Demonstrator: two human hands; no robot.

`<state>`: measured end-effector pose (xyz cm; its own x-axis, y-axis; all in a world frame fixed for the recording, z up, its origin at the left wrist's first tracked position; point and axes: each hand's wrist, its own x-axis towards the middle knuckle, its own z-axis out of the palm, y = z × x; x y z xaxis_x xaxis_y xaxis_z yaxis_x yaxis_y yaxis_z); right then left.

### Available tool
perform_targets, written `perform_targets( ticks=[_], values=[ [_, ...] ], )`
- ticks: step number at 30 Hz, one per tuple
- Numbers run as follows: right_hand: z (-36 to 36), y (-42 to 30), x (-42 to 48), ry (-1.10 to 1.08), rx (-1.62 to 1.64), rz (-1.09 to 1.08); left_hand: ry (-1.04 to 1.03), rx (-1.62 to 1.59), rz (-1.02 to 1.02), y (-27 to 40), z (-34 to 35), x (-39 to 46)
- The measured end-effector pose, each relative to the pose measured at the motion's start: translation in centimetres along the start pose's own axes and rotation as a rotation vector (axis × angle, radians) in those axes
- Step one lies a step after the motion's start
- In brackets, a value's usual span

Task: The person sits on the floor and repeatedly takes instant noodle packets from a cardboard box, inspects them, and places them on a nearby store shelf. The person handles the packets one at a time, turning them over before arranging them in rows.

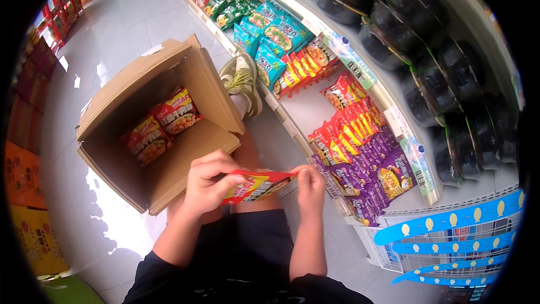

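Stretched between my two hands is a red and yellow instant noodle packet (255, 185), held over my lap. My left hand (213, 181) pinches one end of it, thumb on the printed face. The fingertips of my right hand (310, 181) grip the other end. Left of my legs, an open cardboard box (135, 80) tilts toward me, with two red noodle packets (177, 112) lying inside. On the low shelf to the right, a row of red and yellow noodle packets (348, 131) stands beside purple noodle packets (371, 177).
Farther along the shelf are teal packets (274, 29), green packets (234, 10) and more red ones. Black bowl-shaped containers (396, 33) fill the shelf above. A wire rack with blue strips (451, 219) stands at lower right. My shoe (242, 80) rests between box and shelf.
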<state>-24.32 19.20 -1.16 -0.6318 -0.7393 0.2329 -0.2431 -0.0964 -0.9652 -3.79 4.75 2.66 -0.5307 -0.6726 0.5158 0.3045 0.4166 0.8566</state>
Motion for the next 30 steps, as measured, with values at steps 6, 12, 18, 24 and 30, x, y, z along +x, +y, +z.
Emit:
perform_targets(
  ticks=[6, 12, 18, 24, 30],
  values=[
    [1.0, -6.9, 2.9, -0.169, -0.420, -0.499, -0.189, 0.149, 0.179, 0.6, 1.3, 3.0],
    [3.6, -7.6, 2.7, -0.305, -0.302, -0.327, -0.123, 0.315, 0.111, 1.4, 0.9, 3.2],
    [2.3, -5.5, 1.8, -0.132, -0.110, -0.170, -0.152, 0.431, -0.038, 1.1, -1.7, 2.6],
    [3.2, -4.8, 1.8, -0.108, -0.118, -0.264, -0.243, 0.552, 0.022, 1.9, -0.3, 3.4],
    [3.9, -5.7, 1.8, -0.148, -0.084, -0.239, -0.207, 0.572, 0.122, 0.2, -0.6, 2.8]
  ],
)
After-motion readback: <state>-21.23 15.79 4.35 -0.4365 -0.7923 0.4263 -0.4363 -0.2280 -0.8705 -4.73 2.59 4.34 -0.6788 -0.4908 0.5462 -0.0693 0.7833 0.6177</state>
